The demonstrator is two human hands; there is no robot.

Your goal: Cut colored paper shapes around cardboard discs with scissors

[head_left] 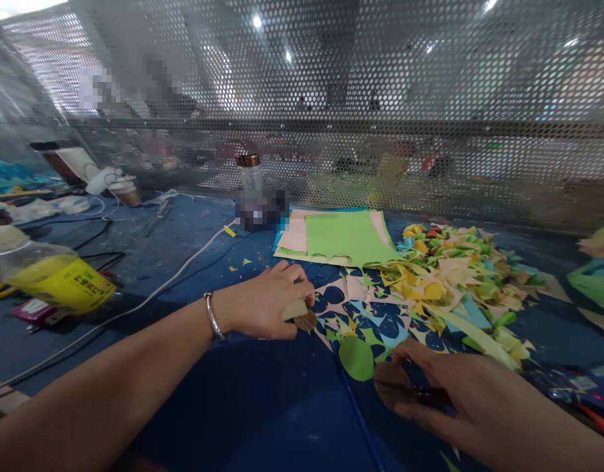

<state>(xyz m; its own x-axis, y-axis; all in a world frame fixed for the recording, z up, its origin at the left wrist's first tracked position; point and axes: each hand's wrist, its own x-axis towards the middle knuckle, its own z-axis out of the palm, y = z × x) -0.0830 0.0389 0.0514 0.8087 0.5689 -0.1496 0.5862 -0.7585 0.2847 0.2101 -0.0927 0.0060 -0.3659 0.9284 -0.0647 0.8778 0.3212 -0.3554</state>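
Note:
My left hand [269, 301], with a silver bangle at the wrist, is closed on a small brown disc [307, 320]. A pale yellow paper piece [294, 309] shows between its fingers. My right hand [459, 393] pinches a larger brown disc [391, 383] at its edge, between thumb and forefinger; something dark lies in the shadow under the palm, too unclear to name. Between the hands a light green paper circle [355, 358] lies on the blue table. Just beyond are pink paper offcuts [358, 288] with round holes, mixed with green, blue and yellow scraps.
Coloured paper sheets [348, 233] are stacked at the back, beside a heap of scraps [454, 262]. A tumbler [251, 176] stands behind. To the left are a yellow-labelled bottle [60, 278], a white cable [183, 267] and a cup [125, 190]. A perforated metal screen [331, 85] closes the back.

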